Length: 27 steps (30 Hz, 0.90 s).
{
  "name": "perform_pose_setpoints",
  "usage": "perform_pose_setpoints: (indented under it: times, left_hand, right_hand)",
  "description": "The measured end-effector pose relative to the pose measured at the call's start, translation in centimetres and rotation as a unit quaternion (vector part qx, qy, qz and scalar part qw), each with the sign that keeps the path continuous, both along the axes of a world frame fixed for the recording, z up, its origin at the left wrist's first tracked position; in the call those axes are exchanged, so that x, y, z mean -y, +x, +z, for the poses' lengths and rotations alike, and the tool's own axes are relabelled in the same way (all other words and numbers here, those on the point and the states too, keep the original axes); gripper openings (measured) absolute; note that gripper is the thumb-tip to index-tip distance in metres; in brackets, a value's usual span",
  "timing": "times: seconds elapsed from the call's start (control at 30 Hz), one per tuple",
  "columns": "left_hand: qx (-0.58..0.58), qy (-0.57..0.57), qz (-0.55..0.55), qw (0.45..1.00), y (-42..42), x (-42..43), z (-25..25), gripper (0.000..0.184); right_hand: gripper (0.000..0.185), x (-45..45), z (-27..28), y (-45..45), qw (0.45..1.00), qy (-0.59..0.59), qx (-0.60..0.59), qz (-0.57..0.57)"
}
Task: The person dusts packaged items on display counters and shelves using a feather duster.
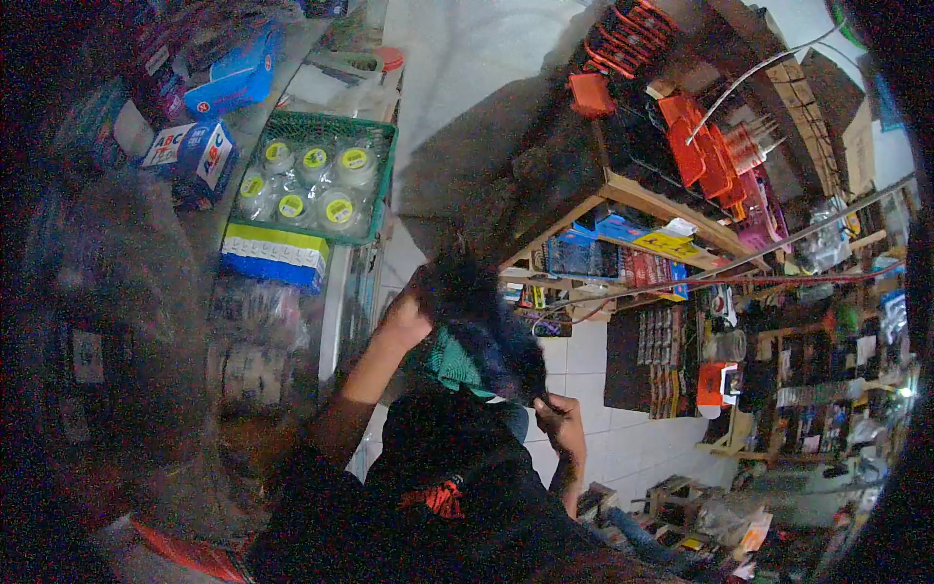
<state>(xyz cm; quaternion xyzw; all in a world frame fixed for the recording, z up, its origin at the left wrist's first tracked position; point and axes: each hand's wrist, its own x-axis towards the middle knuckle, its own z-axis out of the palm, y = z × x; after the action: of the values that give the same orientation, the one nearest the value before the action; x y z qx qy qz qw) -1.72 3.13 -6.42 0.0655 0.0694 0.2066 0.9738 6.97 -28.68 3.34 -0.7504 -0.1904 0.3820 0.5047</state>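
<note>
Black bundle (508,343) slants between your left hand (409,310), nearer the green basket (387,175), grip unclear, and right hand (561,424), pinching it.

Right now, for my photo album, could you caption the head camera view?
Right hand gripping a dark item, left hand at its other side, near a green basket of containers.

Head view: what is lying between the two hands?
In the head view, a dark item lies between the left hand and the right hand; a green patch shows beside it.
</note>
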Motion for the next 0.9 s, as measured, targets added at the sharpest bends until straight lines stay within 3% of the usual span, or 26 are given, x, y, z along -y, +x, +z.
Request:
perform_pose_setpoints:
  times: [0.1, 0.17, 0.23, 0.3, 0.37, 0.43, 0.5, 0.73, 0.8, 0.9]
  left_hand:
    - [-0.046, 0.022, 0.032, 0.998, 0.3, -0.4, -0.1, 0.036]
    - [-0.105, 0.281, 0.043, 0.953, 0.2, -0.4, -1.1, 0.039]
    - [-0.114, 0.309, 0.040, 0.943, 0.1, -0.6, -2.2, 0.044]
    - [-0.071, 0.110, 0.022, 0.991, 0.2, -0.8, -0.9, 0.049]
    - [-0.110, 0.256, 0.088, 0.956, -0.4, -0.1, 2.1, 0.048]
    - [-0.120, 0.247, 0.115, 0.955, -0.9, 0.4, 3.6, 0.047]
    - [-0.101, 0.084, 0.100, 0.986, -1.2, 0.6, 3.7, 0.047]
    - [-0.134, 0.114, 0.067, 0.982, -1.0, -0.2, 2.0, 0.042]
    - [-0.140, 0.134, 0.098, 0.976, -0.5, 0.1, 2.0, 0.039]
    - [-0.178, 0.175, 0.059, 0.967, -1.1, 0.1, 3.7, 0.040]
  right_hand:
    - [0.032, 0.2, -0.2, -0.2, 1.000, -0.006, -0.025, -0.006]
    - [0.033, 0.1, 0.0, -0.3, 0.999, -0.004, -0.031, -0.016]
    - [0.032, -0.7, 0.9, -0.7, 0.998, 0.012, -0.023, -0.051]
    - [0.031, 0.1, -0.3, -0.3, 0.999, -0.008, -0.035, -0.023]
    - [0.031, 0.3, -0.5, -0.1, 0.999, -0.010, -0.031, -0.022]
    - [0.030, -0.5, 0.2, -0.6, 0.999, 0.004, -0.012, -0.045]
    - [0.030, -0.3, -0.1, -0.5, 0.999, -0.009, -0.018, -0.028]
    - [0.030, -0.4, -0.3, -0.4, 1.000, -0.003, 0.003, -0.021]
    - [0.030, -0.6, 0.2, -0.2, 1.000, -0.004, 0.020, -0.009]
    - [0.029, -0.8, 0.5, -0.2, 0.999, -0.016, 0.010, -0.041]
